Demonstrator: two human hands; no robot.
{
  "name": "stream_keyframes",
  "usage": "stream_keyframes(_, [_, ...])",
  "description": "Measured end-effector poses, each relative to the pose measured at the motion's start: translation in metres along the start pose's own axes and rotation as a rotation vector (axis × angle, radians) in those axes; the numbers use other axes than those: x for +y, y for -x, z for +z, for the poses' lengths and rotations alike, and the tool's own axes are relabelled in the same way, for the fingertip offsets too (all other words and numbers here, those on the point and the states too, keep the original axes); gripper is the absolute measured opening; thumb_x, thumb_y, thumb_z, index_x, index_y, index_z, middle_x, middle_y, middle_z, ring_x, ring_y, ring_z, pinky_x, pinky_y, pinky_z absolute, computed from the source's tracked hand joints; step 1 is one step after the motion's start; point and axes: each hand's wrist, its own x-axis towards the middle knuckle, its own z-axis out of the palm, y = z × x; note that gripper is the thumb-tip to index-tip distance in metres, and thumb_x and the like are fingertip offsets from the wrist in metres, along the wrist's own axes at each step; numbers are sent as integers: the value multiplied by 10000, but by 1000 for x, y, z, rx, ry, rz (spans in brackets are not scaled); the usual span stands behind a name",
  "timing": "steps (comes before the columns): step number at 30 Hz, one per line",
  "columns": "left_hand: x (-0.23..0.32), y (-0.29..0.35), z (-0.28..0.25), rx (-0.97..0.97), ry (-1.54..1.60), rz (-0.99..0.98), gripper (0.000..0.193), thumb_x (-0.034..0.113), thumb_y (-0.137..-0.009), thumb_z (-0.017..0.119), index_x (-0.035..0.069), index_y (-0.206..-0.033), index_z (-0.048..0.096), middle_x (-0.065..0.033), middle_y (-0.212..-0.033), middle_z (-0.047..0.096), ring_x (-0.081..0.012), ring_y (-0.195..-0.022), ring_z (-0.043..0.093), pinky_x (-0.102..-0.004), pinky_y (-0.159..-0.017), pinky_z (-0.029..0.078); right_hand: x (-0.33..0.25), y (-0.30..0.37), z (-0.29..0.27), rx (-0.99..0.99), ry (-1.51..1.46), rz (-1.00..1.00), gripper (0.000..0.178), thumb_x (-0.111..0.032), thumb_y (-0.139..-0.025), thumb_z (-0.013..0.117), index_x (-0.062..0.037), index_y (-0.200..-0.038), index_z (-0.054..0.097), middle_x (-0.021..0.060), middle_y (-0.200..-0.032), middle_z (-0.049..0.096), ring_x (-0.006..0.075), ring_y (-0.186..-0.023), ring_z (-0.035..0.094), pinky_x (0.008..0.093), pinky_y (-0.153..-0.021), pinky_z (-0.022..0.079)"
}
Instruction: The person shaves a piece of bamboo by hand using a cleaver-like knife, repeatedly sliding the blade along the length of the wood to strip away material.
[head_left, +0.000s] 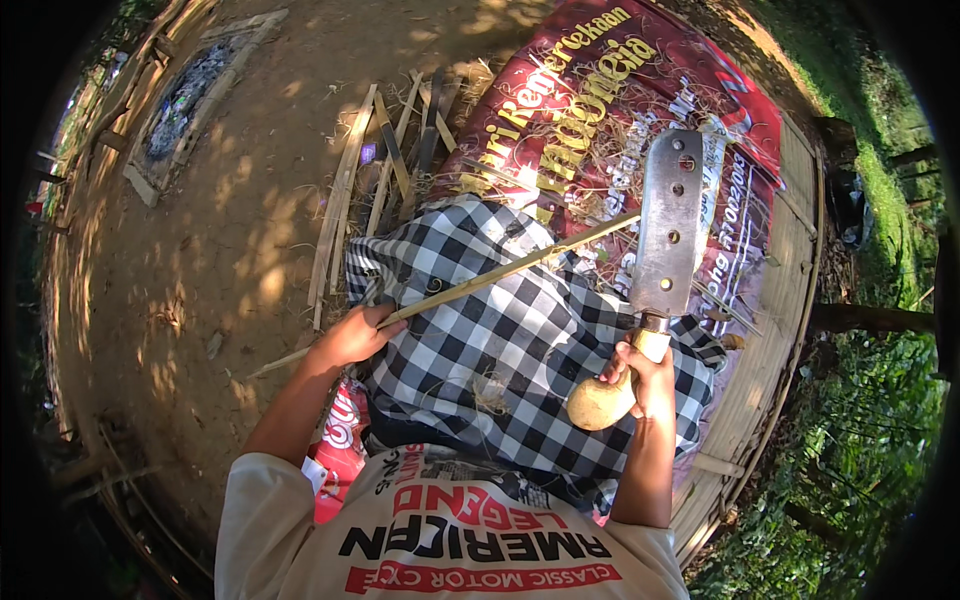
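My left hand (358,335) is closed round a long, thin bamboo strip (500,270), which slants across my lap from lower left to upper right. In my right hand (648,380) is a cleaver (668,225), gripped by its pale wooden handle with a bulbous end. Its broad steel blade points away from me and has several holes in a row. The strip's far end meets the blade's left edge; whether it touches I cannot tell. Under both hands, a black-and-white checked cloth (480,345) covers my legs.
Beyond my lap a dark red printed banner (520,95) is strewn with curly shavings (640,120). Several split strips (345,190) and a dark blade-like tool (430,130) lie on the dirt ground at left. A bamboo platform edge (790,290) runs along the right. A framed ash pit (190,100) is at far left.
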Motion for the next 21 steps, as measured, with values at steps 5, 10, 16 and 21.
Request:
stream_keyframes(5, [-14, -4, -7, -68, -117, -29, 249, 247, -884, 617, -1, -901, 617, -226, -726, 599, -406, -703, 602, -428, -611, 460, 36, 8, 17, -172, 287, 209, 133, 73, -738, 649, 10, -804, 553, 70, -637, 581, 161, -514, 585, 297, -504, 492])
stream_keyframes(10, [-7, 0, -1, -3, -34, -11, 294, 286, -883, 624, -8, -871, 617, -222, -691, 593, -403, -677, 600, -433, -597, 459, 18, 3, 14, -246, 142, 206, 130, 87, -698, 610, 38, -803, 552, 92, -660, 580, 177, -525, 588, 311, -527, 514])
stream_keyframes(16, [13, -4, -6, 12, -67, -59, 323, 326, -866, 645, 10, -809, 619, -210, -658, 597, -403, -664, 610, -452, -589, 471, 13, 5, 6, -265, 78, 234, 189, 92, -679, 601, 36, -851, 545, 96, -657, 566, 185, -527, 587, 335, -543, 534])
stream_keyframes(21, [0, -6, -5, 8, -124, 0, 334, 326, -854, 662, 8, -774, 598, -207, -649, 594, -398, -663, 616, -449, -598, 477, 32, -1, -7, -310, -52, 347, 282, 81, -655, 611, 13, -914, 521, 99, -646, 558, 200, -514, 578, 371, -560, 537])
